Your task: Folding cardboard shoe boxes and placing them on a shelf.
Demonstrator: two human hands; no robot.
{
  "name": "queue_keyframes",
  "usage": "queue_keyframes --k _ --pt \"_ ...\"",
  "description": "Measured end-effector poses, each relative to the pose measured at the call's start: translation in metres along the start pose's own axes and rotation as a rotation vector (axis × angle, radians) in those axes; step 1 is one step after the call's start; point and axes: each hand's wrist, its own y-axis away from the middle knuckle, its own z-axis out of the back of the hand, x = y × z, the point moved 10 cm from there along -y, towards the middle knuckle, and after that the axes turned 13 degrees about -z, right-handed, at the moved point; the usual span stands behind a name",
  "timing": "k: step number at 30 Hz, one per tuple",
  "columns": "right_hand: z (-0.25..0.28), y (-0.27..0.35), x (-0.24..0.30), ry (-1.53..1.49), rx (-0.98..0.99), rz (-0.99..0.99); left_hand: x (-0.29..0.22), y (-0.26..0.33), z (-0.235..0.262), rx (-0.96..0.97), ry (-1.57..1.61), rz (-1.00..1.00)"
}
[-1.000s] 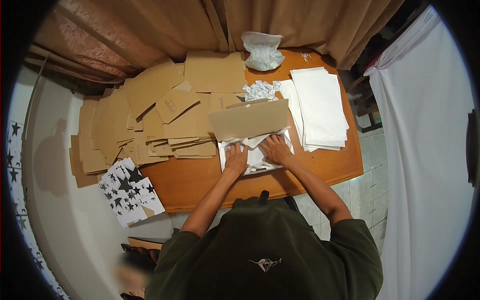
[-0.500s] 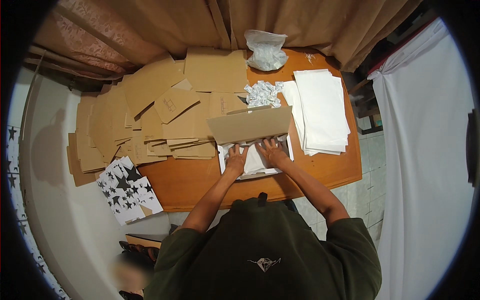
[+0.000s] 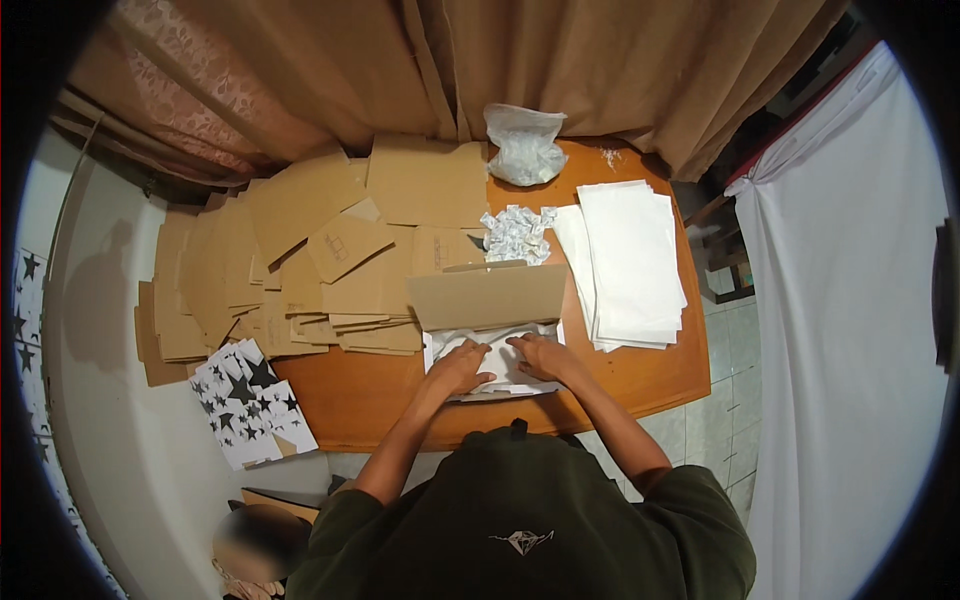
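Observation:
A white cardboard box (image 3: 428, 352) sits at the table's front edge, its brown-lined lid (image 3: 488, 297) raised at the far side. White paper (image 3: 508, 373) lines the inside. My left hand (image 3: 460, 368) lies over the left part of this paper, thumb apart from the other fingers. Over the right part, my right hand (image 3: 541, 358) rests with its fingers stretched inward, touching the paper. Both hands are open, and what lies under the paper is hidden.
Flat brown cardboard pieces (image 3: 360, 285) cover the table's left. White sheets (image 3: 630, 265) lie stacked at right. Beyond the lid are small white packets (image 3: 518, 235) and a clear plastic bag (image 3: 526, 150). Star-patterned card (image 3: 245, 405) sits at front left. Another person's blurred head (image 3: 262, 540) shows lower left.
The whole view has shifted, so the table sits lower in it. Both hands have turned inward over the paper, away from the box's far wall. The person at lower left has moved.

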Motion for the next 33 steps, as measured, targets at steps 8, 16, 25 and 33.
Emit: queue_keyframes --k 8,16,25,33 --pt "0.156 0.053 0.002 -0.403 -0.386 0.021 -0.083 0.014 0.149 -0.57 0.286 -0.301" --pt "0.117 0.013 -0.002 0.057 -0.616 0.061 -0.013 -0.035 0.078 -0.592 -0.318 0.036" --pt "0.056 -0.008 -0.023 0.246 -0.607 0.05 0.015 -0.038 0.022 -0.464 -0.378 0.061" --pt "0.033 -0.003 -0.034 0.099 -0.579 0.071 0.01 -0.028 0.0 -0.517 -0.375 0.02"
